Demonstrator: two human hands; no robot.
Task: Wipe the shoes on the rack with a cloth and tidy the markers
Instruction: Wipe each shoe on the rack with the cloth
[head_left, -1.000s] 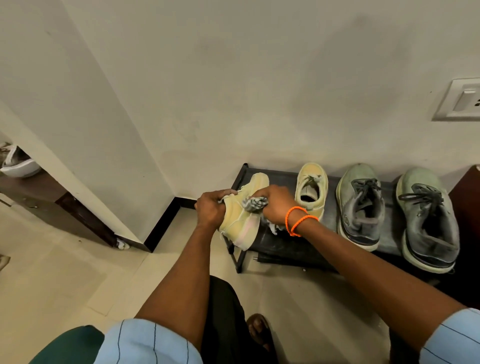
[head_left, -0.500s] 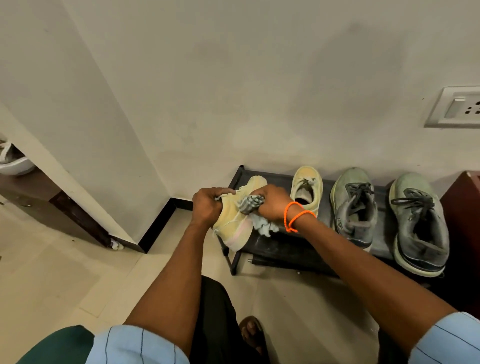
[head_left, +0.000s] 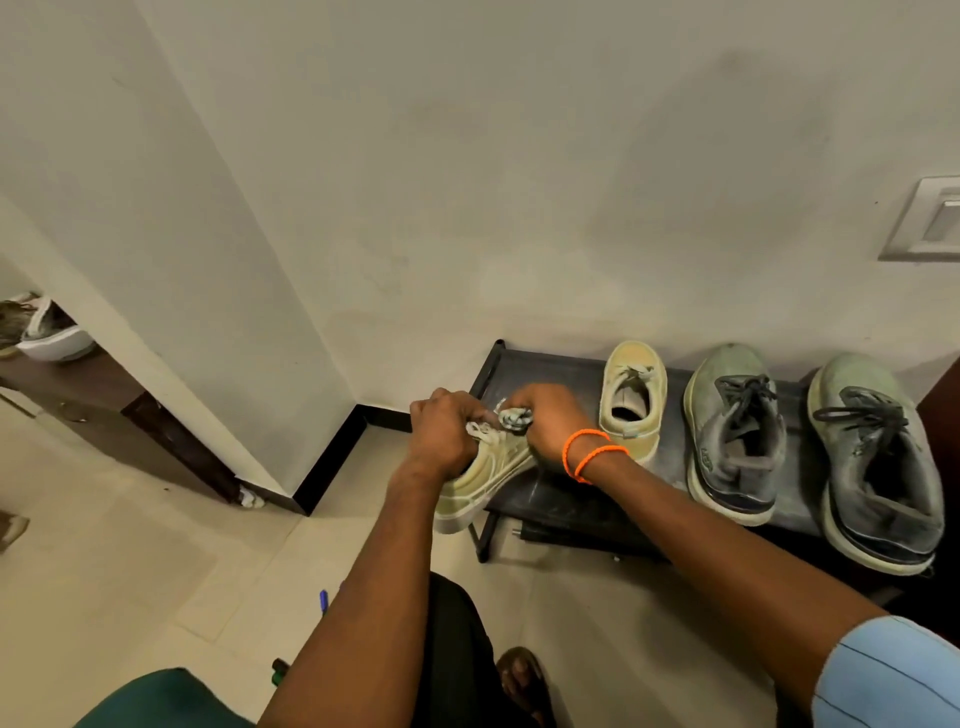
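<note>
My left hand (head_left: 441, 436) grips a pale yellow shoe (head_left: 483, 483) held off the left end of the black shoe rack (head_left: 571, 499). My right hand (head_left: 545, 421), with orange bands at the wrist, holds a bunched grey cloth (head_left: 514, 418) against the top of that shoe. Its yellow mate (head_left: 631, 395) stands on the rack. Two grey-green sneakers, one (head_left: 735, 431) and another (head_left: 878, 457), stand to its right. A blue marker (head_left: 323, 600) and a green marker (head_left: 279, 670) lie on the floor beside my left arm, partly hidden.
The rack stands against a cream wall with a black skirting (head_left: 332, 457). A wall switch (head_left: 930, 218) is at the right edge. A dark wooden ledge (head_left: 67, 384) at left carries a white helmet-like object (head_left: 52, 332). My sandalled foot (head_left: 522, 680) is below.
The yellow shoe has turned in my left hand so its heel now points down toward me. My right hand has slid the cloth up toward the laces. Markers have come into view.
</note>
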